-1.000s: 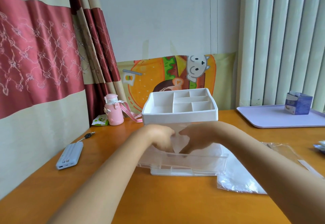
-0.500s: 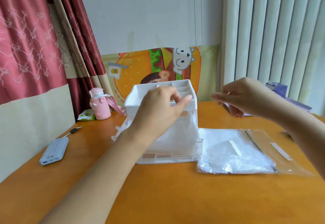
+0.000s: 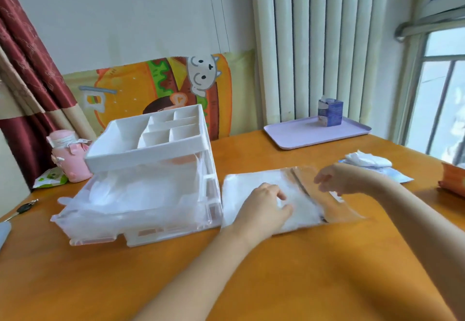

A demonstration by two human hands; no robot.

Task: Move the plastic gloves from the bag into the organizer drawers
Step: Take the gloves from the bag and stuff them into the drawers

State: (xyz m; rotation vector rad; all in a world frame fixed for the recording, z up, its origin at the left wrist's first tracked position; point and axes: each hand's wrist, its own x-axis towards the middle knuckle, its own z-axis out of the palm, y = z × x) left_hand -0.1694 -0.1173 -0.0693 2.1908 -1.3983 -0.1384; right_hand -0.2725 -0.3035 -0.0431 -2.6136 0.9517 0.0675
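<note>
Head: left hand [image 3: 264, 206] rests on bag [image 3: 305, 208], right hand [image 3: 336, 179] blurred at mouth

The person is showing a bare left hand [image 3: 264, 206] and a bare right hand [image 3: 338, 179], both forearms [image 3: 201, 270] running uncovered to the frame's bottom and lower-right edges.

left hand [image 3: 264, 205]: off drawer [image 3: 141, 202], now on bag [image 3: 251, 182] | right hand [image 3: 337, 179]: came down to bag mouth
</note>
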